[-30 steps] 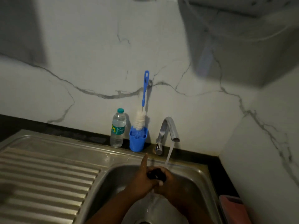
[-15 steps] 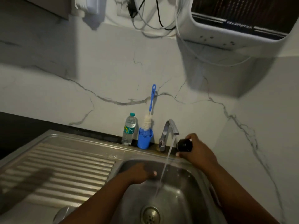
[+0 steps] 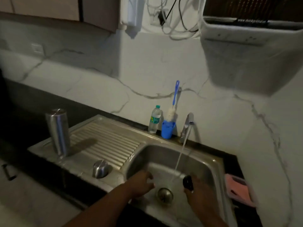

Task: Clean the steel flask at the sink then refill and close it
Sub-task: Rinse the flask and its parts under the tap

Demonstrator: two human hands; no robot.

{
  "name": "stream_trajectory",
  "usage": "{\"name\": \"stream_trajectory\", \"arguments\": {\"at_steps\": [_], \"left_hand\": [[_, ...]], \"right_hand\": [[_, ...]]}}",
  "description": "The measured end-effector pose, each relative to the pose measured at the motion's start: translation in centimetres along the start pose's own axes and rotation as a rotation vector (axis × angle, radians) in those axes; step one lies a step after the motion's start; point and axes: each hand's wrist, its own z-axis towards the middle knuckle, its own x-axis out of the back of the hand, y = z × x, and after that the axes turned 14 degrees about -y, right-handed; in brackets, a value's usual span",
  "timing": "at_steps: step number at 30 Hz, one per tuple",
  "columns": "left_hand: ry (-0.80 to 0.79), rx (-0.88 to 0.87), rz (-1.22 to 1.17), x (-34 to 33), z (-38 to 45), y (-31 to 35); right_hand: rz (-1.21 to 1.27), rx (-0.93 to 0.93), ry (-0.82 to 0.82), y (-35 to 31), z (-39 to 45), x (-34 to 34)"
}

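Steel flask (image 3: 57, 131) stands upright and uncapped on the ribbed draining surface (image 3: 111, 141), well left of the basin; rigid, probably wet and slick, so I judge a full wrap round its mid-body safest; right hand (image 3: 199, 196) grips a small black stopper (image 3: 188, 182) just beside the tap stream (image 3: 180, 154); left hand (image 3: 141, 185) hangs loosely curled, holding nothing; steel cap (image 3: 100, 168) lies near the basin's edge.

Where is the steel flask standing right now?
In the head view the steel flask stands upright at the far left of the draining board, left of the sink basin and untouched by either hand.
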Motion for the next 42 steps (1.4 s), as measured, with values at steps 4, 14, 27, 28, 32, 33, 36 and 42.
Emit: {"name": "stream_trajectory", "arguments": {"at_steps": [4, 14, 27, 28, 32, 33, 36, 42], "left_hand": [[0.077, 0.042, -0.063, 1.2, -4.1, -0.5], [0.338, 0.157, -0.172, 5.3, -11.8, -8.9], [0.503, 0.203, -0.376, 10.8, -15.5, -21.2], [0.500, 0.194, -0.385, 11.5, -15.7, -22.4], [0.532, 0.186, -0.424, 14.7, -16.2, -26.7], [0.543, 0.180, -0.453, 15.4, -16.0, -27.6], [0.575, 0.174, -0.535, 17.4, -15.0, -29.7], [0.618, 0.084, -0.743, 19.8, -12.8, -30.6]], "right_hand": [[-0.012, -0.049, -0.015, -0.5, -1.0, 2.3], [0.171, 0.256, -0.151, -12.7, -1.5, -0.7], [-0.095, 0.419, -0.058, -27.8, 0.7, -5.9], [-0.086, 0.397, -0.076, -28.9, 0.9, -6.4], [-0.062, 0.323, -0.083, -33.0, 1.9, -8.3], [-0.059, 0.316, -0.065, -33.9, 2.3, -8.7], [-0.071, 0.274, -0.054, -35.9, 3.6, -9.4], [-0.198, 0.197, -0.057, -37.8, 6.3, -11.5]]}}
